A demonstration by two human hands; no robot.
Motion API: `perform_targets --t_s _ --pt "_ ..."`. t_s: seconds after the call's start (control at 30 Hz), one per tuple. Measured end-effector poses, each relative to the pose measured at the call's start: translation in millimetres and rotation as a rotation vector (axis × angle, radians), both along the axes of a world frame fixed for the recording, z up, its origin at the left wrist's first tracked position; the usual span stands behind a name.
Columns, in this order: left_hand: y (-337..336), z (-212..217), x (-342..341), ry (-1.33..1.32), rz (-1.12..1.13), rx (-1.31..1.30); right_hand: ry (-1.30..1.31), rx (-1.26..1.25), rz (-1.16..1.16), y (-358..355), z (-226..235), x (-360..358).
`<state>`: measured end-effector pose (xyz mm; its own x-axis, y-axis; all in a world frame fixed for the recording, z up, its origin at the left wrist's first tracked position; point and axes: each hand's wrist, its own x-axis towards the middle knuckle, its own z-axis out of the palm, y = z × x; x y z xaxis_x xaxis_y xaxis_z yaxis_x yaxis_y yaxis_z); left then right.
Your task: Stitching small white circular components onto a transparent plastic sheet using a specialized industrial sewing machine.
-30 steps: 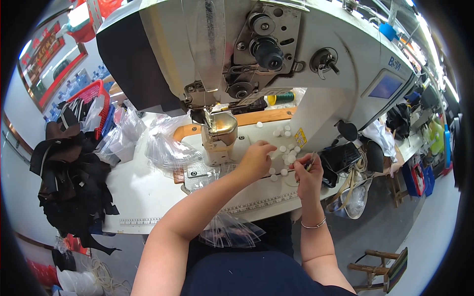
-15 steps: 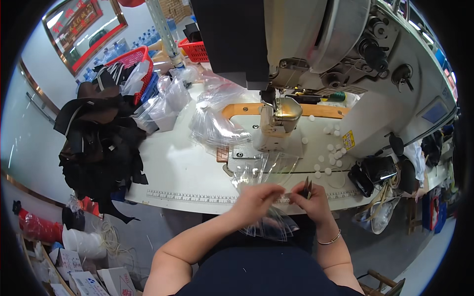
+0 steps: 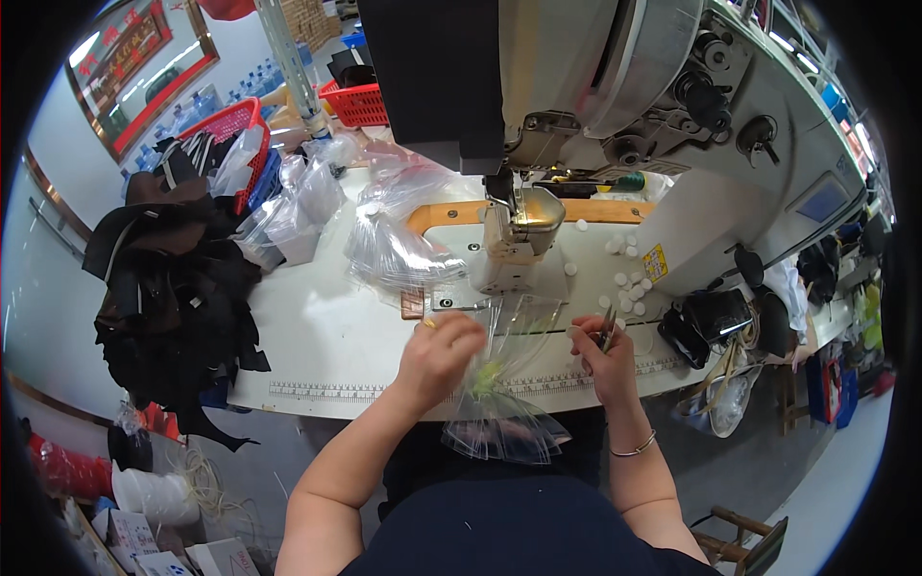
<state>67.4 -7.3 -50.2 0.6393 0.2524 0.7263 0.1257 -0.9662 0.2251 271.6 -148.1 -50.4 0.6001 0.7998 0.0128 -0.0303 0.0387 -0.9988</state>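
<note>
A bundle of clear plastic pieces lies across the table's front edge, fanned out and gathered at a yellow-green spot in the middle. My left hand is just left of it, its fingers curled and partly blurred; what they hold, if anything, is hidden. To the right of the bundle, my right hand is closed around small dark thread snips, their points upward. A small white disc shows at its fingertips. The sewing machine stands just beyond both hands.
Loose white discs lie right of the machine. More clear plastic pieces are piled to its left. A heap of black material covers the table's left end, near a red basket. A ruler strip runs along the front edge.
My hands, close together over the plastic bundle before, are now apart. The left has moved left and away from me, the right slightly away from me with the snips. The whole view has shifted a little.
</note>
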Motion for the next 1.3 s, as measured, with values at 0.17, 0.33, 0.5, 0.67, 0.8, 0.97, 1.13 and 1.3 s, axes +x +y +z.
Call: perform_targets --t_s 0.17,0.33,0.5,0.67,0.8,0.97,1.13,1.3 --pt "-36.2 25.4 -22.7 -0.093 -0.538 -0.336 0.221 0.186 0.37 -4.7 17.8 -1.3" --pt "-50.2 34.7 -32.9 -0.236 -0.676 -0.607 0.371 0.378 0.586 -5.5 20.1 -3.2" --pt "-44.3 56.3 -23.9 -0.815 -0.179 -1.267 0.626 0.351 0.574 -11.9 22.9 -9.2" --pt "-42.0 70.1 -17.3 -0.894 -0.123 -1.123 -0.024 0.186 0.792 -14.3 58.4 -39.3" --pt "-41.3 82.6 -19.5 -1.009 -0.201 -1.166 -0.436 0.152 0.742 -2.7 85.9 -59.7" --pt "-43.0 75.1 -26.8 -1.075 -0.283 -1.558 -0.574 0.141 0.8 22.9 86.0 -69.1" --pt "-54.9 44.8 -52.3 -0.59 -0.328 -2.083 -0.629 0.178 0.711 27.1 78.2 -63.1" --pt "-48.0 48.3 -41.7 -0.553 -0.185 -1.737 -0.402 0.251 0.599 25.6 71.8 -54.5"
